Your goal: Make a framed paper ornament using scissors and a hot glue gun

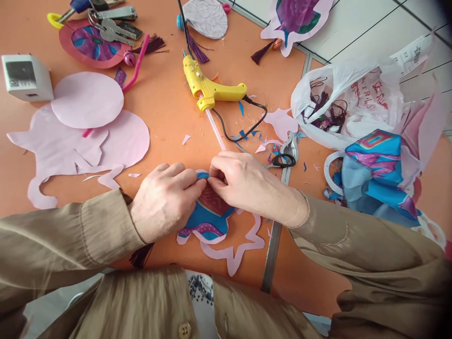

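Note:
A blue, purple and dark red patterned cutout with a pale pink edging (208, 226) lies on the table under my hands. Its top edge is pinched by my left hand (165, 200), fingers closed. From the other side my right hand (243, 181) grips the same edge between thumb and fingers. My fingertips almost meet, and they hide part of the cutout's upper end. Just beyond them a yellow glue gun (206, 87) lies on its side, a clear glue stick (214, 127) reaching from its back towards my right hand.
Pink paper pieces (56, 141) lie left, near a white box (28, 77) and keys (111, 30). Scissors (284, 160) rest among scraps on the right, by a plastic bag (370, 103) of tassels and a blue patterned bundle (374, 165). A pink offcut (231, 254) lies in front.

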`<state>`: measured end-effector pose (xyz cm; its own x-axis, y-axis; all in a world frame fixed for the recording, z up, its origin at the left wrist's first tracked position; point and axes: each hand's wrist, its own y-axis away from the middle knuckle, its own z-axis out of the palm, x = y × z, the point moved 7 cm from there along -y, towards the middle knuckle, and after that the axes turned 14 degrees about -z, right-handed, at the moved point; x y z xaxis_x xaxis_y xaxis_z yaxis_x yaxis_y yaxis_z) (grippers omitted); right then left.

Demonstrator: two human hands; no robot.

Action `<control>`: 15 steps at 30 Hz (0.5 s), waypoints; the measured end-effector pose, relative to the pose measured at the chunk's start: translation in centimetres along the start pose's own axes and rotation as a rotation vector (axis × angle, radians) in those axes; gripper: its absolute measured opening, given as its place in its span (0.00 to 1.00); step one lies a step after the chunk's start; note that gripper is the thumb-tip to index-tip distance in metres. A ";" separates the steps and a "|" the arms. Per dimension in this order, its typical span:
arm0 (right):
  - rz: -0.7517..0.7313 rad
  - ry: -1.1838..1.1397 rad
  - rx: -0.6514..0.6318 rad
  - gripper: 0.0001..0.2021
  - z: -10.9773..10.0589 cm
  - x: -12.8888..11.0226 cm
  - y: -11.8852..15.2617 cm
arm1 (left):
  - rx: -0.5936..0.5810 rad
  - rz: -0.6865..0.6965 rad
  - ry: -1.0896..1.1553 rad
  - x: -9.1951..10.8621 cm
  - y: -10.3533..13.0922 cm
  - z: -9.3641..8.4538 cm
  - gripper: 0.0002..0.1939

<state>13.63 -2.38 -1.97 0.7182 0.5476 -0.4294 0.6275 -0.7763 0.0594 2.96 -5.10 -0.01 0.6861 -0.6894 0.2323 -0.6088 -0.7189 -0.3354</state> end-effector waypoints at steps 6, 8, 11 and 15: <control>-0.010 -0.032 0.035 0.10 0.0 0.1 0.1 | -0.025 0.014 -0.034 0.0 0.1 0.2 0.14; -0.026 -0.051 0.054 0.09 -0.2 0.0 0.3 | -0.049 0.030 -0.052 0.1 0.2 0.3 0.13; -0.058 -0.073 0.113 0.08 -0.9 -0.2 0.8 | -0.068 0.035 -0.067 0.1 0.2 0.3 0.13; -0.173 -0.035 0.195 0.10 -1.4 -1.0 1.7 | -0.078 0.039 -0.069 0.1 0.3 0.4 0.13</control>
<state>14.38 -3.84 -0.19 0.5926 0.6687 -0.4491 0.6677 -0.7196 -0.1905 3.01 -5.30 -0.43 0.6852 -0.7114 0.1562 -0.6632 -0.6980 -0.2700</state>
